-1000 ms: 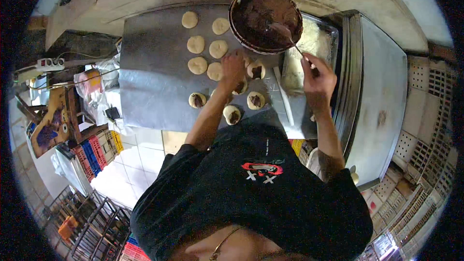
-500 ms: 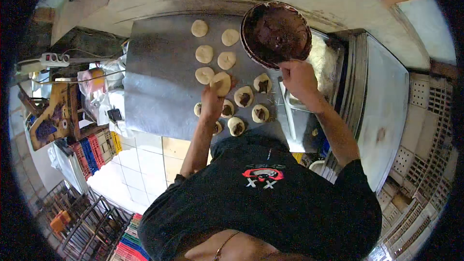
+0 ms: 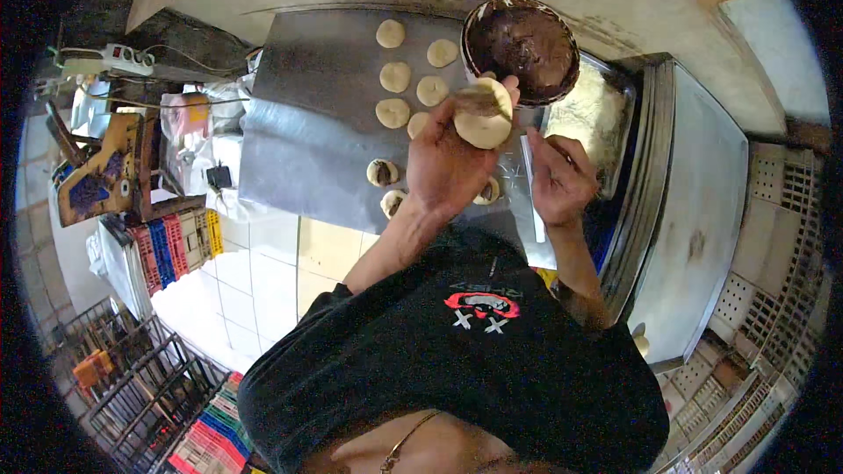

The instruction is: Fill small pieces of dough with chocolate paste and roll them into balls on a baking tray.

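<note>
A round of pale dough (image 3: 485,126) rests in my left hand (image 3: 446,167), raised above the metal worktop (image 3: 299,114). A darker patch crosses its upper part; whether that is filling or shadow I cannot tell. Just right of it, my right hand (image 3: 564,181) is closed, its fingers drawn together; what they grip, if anything, is hidden. Behind both hands stands a bucket of dark brown spread (image 3: 522,44). Plain dough rounds (image 3: 394,77) lie in rows at the far side. Nearer me are rounds topped with brown spread (image 3: 383,173), several covered by my left hand and forearm.
A thin pale bar (image 3: 534,197) lies at the worktop's right edge. Beyond it are a tray with pale contents (image 3: 590,114) and a large upright panel (image 3: 698,219). Plastic bags (image 3: 206,136) and a power strip (image 3: 130,58) sit at the left.
My left hand has lifted the dough round off the worktop and brought it right, close to the bucket. My right hand has come down from the bucket's rim toward me.
</note>
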The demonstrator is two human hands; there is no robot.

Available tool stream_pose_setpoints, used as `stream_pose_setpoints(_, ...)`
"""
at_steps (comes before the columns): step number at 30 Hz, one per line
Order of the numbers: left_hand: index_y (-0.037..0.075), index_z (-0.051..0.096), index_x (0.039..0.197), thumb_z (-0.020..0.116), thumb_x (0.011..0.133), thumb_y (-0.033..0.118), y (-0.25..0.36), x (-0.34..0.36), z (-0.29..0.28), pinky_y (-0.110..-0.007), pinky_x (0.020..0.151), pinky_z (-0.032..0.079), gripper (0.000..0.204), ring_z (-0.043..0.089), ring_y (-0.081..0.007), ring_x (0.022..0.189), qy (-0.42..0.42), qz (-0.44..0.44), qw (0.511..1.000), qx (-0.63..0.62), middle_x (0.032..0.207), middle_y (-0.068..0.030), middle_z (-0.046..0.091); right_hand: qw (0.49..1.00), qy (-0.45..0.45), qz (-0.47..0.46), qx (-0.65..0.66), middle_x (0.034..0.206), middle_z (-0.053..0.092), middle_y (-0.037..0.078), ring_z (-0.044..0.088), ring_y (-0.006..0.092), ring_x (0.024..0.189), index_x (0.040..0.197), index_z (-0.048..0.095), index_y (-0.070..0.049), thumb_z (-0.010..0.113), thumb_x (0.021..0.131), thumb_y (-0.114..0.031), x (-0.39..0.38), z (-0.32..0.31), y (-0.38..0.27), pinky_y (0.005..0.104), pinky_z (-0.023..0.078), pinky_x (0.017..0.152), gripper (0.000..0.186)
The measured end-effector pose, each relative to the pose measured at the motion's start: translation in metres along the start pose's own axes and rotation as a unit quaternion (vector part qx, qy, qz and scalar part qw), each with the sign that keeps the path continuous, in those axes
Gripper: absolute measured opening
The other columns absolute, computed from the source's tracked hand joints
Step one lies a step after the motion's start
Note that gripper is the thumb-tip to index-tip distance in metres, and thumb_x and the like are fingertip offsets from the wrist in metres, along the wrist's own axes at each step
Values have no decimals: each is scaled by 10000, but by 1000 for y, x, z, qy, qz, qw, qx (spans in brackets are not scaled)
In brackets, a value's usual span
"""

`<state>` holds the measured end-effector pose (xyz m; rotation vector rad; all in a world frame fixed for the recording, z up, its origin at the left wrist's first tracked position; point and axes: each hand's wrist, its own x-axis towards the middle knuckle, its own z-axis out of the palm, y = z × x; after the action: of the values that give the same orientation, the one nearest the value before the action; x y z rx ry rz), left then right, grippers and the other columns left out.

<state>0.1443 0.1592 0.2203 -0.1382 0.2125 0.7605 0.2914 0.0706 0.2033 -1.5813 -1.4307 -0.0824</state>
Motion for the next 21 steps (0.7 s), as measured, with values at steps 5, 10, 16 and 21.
stream_pose_setpoints(5, -37, 374, 1361, 314, 989, 200, 11, -3, -2, -434, 1123, 306, 445, 396, -310, 1320, 28, 76, 988, -131, 1417, -202, 405, 996, -20, -73, -57, 808, 600, 83, 577, 198, 688, 999, 741, -69, 666, 684, 94, 0, -15, 11, 286, 455, 606, 362)
stream_pose_setpoints(10, -12, 414, 1335, 316, 984, 285, 53, 6, -42, -442, 1006, 434, 471, 507, -308, 1192, -47, 130, 989, -59, 1323, -174, 496, 998, -8, -8, -54, 798, 603, 83, 569, 193, 662, 985, 737, -64, 667, 801, 37, 9, -21, 27, 271, 454, 591, 221)
stream_pose_setpoints(16, 20, 502, 1228, 423, 940, 237, 65, 78, -130, -475, 879, 496, 369, 567, -350, 1077, 46, 195, 590, 782, 1180, -199, 563, 976, -109, 102, -157, 796, 611, 82, 607, 202, 670, 1048, 714, -123, 642, 856, -46, 46, -1, 63, 282, 494, 596, 219)
stream_pose_setpoints(21, 13, 544, 1169, 586, 819, 129, 63, 118, -193, -473, 800, 500, 371, 585, -418, 968, 78, 110, 394, 909, 1034, -266, 598, 950, -156, 5, -271, 901, 632, 95, 648, 282, 743, 1093, 688, -164, 600, 799, -42, 60, 38, 83, 388, 539, 632, 330)
